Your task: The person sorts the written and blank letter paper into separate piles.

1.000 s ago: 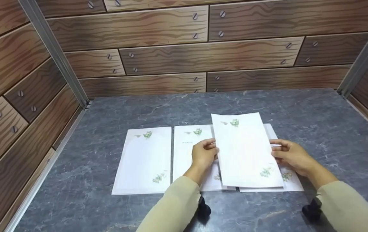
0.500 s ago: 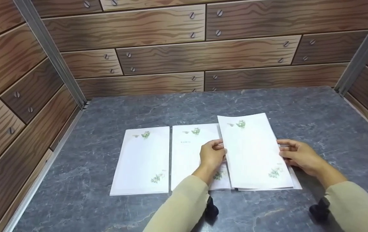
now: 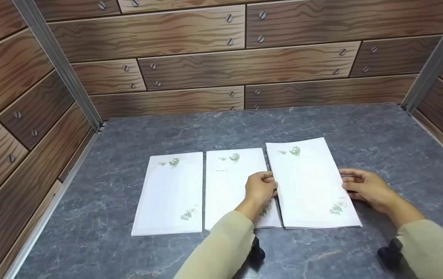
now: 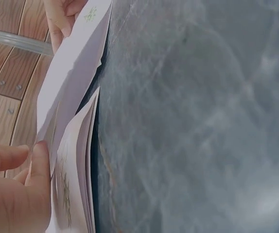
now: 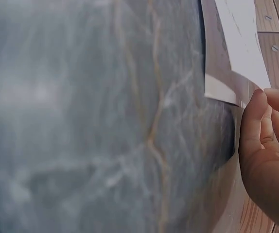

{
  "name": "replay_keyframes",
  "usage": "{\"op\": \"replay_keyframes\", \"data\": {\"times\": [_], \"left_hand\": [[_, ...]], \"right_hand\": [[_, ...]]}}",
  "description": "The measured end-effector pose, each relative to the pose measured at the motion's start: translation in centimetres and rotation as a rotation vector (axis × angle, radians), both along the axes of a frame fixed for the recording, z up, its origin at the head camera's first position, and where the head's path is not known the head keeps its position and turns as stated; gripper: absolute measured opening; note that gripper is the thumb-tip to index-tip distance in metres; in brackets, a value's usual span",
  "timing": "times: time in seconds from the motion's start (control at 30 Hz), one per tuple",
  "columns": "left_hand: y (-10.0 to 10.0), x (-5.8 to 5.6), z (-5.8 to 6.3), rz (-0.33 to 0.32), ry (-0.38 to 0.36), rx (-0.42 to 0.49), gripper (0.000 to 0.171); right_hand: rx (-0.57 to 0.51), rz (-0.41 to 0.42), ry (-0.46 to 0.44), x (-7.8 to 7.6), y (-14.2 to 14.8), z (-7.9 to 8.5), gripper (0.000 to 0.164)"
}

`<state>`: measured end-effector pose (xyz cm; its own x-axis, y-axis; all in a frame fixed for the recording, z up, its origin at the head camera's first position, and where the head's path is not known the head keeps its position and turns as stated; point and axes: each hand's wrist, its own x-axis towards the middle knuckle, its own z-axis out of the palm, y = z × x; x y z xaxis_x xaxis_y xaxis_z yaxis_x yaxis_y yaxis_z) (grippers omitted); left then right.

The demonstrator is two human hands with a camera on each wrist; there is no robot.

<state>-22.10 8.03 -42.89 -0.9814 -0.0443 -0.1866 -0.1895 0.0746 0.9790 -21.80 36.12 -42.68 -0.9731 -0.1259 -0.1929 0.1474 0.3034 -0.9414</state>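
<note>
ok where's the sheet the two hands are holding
In the head view, the sheet is right of centre, between the left hand and the right hand, with the middle paper stack just to its left.

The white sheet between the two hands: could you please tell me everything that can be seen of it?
The white sheet looks like thin, rectangular paper, with a green plant print near its far edge and a paler print by its near right corner. Printed side up, it is rightmost in the head view. The left hand and right hand hold its long edges. The wrist views show it bent and partly raised off the paper beneath.
</note>
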Motion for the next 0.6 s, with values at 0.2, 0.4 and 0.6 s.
{"op": "replay_keyframes", "data": {"times": [0.2, 0.4, 0.6], "left_hand": [[-0.15, 0.29, 0.18, -0.029, -0.019, -0.058, 0.026], [-0.13, 0.65, 0.28, -0.037, -0.005, -0.089, 0.026], [-0.13, 0.81, 0.39, -0.046, 0.024, -0.126, 0.025]], "right_hand": [[0.025, -0.014, 0.021, 0.04, 0.15, -0.26, 0.059], [0.082, -0.027, 0.042, 0.12, 0.31, -0.33, 0.06], [0.11, -0.04, 0.038, 0.22, 0.7, -0.45, 0.062]]}}
